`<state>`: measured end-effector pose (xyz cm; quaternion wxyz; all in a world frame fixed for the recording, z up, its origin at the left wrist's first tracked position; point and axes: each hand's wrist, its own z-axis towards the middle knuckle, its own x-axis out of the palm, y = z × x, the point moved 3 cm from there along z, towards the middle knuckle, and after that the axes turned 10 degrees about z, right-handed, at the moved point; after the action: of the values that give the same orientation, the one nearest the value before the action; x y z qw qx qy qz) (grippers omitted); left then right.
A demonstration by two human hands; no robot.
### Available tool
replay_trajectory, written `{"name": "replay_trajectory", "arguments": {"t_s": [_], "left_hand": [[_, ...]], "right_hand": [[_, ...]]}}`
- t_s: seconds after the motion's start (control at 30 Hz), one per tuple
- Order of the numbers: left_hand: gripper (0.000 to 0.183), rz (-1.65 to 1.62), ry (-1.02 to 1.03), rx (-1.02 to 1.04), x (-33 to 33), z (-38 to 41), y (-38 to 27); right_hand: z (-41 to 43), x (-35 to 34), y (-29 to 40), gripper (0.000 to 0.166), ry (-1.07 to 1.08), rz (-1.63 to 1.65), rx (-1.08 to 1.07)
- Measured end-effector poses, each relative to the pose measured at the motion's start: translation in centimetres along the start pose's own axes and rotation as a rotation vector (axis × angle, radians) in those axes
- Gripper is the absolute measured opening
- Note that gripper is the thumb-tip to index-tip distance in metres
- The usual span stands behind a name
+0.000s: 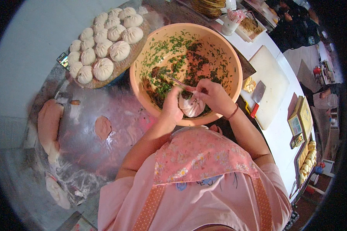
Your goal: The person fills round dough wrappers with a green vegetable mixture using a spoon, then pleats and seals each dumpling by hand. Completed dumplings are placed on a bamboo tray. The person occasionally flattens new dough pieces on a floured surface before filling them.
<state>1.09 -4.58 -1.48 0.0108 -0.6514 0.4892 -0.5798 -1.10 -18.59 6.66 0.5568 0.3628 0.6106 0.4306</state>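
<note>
Over the near side of a large orange plastic basin (136, 86), my left hand (172, 105) cups a partly pleated dough bun (192, 106). The fingers of my right hand (212, 93) pinch the bun's upper edge, and dark filling shows at its opening. Chopped green filling (162, 88) clings to the basin's floor and walls. A metal utensil (172, 77) leans in the basin with its head in the filling; its handle end reaches the hands, and I cannot tell whether a hand touches it.
Several pleated buns (103, 69) stand on a round board (121, 69) at upper left. A flat dough wrapper (103, 127) and a long dough piece (49, 124) lie on the metal worktop (84, 150). A red-handled cleaver (258, 92) rests on a white cutting board (273, 86) at right.
</note>
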Motion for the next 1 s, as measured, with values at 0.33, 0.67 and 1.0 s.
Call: {"name": "replay_trajectory", "arguments": {"t_s": [0.33, 0.67, 1.0], "left_hand": [[0.023, 0.407, -0.117, 0.071, -0.3, 0.3, 0.2], [0.02, 0.225, -0.046, 0.101, -0.8, 0.6, 0.4], [0.021, 0.29, -0.042, 0.072, -0.5, -0.6, -0.3]], "right_hand": [[0.5, -0.7, -1.3, 0.013, 0.078, -0.085, -0.169], [0.6, -0.6, -1.6, 0.015, 0.001, -0.028, -0.236], [0.5, 0.1, -1.6, 0.018, 0.016, 0.047, -0.027]]}}
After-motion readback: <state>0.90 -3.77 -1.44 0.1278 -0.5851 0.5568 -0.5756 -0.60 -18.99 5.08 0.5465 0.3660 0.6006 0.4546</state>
